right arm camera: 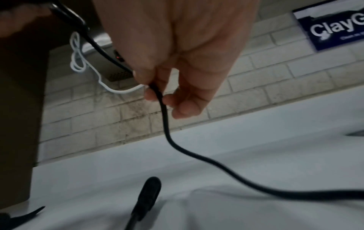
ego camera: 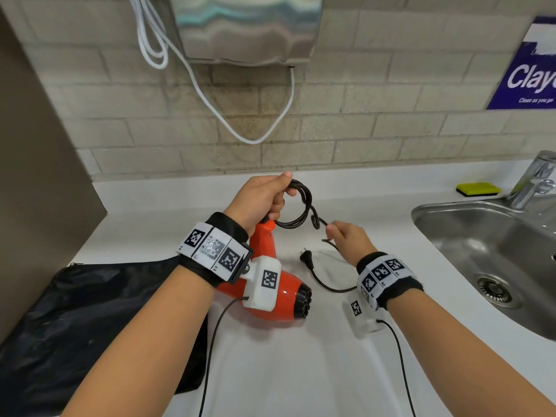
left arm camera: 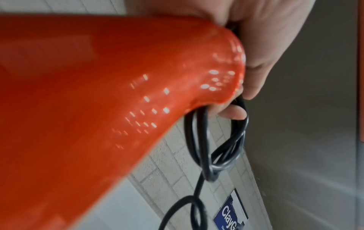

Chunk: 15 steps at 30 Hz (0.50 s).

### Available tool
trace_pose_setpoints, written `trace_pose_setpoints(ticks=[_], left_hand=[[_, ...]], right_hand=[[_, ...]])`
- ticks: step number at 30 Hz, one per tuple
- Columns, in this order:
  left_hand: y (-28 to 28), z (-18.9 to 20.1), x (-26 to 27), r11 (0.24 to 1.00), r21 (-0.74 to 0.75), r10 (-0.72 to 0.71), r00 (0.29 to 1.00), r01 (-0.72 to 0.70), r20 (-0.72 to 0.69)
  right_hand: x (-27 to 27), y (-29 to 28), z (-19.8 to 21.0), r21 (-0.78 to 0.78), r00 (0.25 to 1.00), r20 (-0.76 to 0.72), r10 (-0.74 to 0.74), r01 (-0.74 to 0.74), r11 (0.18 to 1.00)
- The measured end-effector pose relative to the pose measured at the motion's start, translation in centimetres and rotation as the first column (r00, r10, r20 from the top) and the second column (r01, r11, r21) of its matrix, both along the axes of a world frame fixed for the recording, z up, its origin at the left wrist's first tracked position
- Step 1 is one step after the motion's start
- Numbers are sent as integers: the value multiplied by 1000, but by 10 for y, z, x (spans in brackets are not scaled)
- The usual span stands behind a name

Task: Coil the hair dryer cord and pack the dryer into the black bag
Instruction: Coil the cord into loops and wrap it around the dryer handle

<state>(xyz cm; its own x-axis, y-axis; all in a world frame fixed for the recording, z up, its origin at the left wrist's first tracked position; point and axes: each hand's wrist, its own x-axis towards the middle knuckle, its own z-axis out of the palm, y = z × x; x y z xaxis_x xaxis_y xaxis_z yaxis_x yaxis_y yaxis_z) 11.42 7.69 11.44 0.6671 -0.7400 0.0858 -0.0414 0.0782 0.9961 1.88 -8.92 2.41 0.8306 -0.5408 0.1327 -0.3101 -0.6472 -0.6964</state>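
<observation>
A steel sink [ego camera: 445,233] is set into the white counter [ego camera: 301,371] at the right, with a tap [ego camera: 532,182] behind it and a yellow sponge [ego camera: 478,189] just beside the tap. On the brick wall [ego camera: 376,130] hang a metal dryer unit [ego camera: 246,28] with looping white cables [ego camera: 210,100] and a blue sign [ego camera: 529,73]

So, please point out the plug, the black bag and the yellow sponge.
plug [ego camera: 306,256]: head view, on its black body, lying on the counter.
black bag [ego camera: 90,311]: head view, on its flat fabric.
yellow sponge [ego camera: 477,188]: head view, on its top face.
</observation>
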Motion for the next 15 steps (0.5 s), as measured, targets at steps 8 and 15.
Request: trace_pose_setpoints(ticks=[8, 15], left_hand=[[1, -2, 0, 1000, -28, 2, 1000, -2, 9], [-1, -3, 1, 1000, -13, 21, 997, -20, 72]], right_hand=[[-1, -10, -18, -21, 886, -433, -167, 175, 984], [1, 18, 22, 342, 968, 56, 245, -249, 906]])
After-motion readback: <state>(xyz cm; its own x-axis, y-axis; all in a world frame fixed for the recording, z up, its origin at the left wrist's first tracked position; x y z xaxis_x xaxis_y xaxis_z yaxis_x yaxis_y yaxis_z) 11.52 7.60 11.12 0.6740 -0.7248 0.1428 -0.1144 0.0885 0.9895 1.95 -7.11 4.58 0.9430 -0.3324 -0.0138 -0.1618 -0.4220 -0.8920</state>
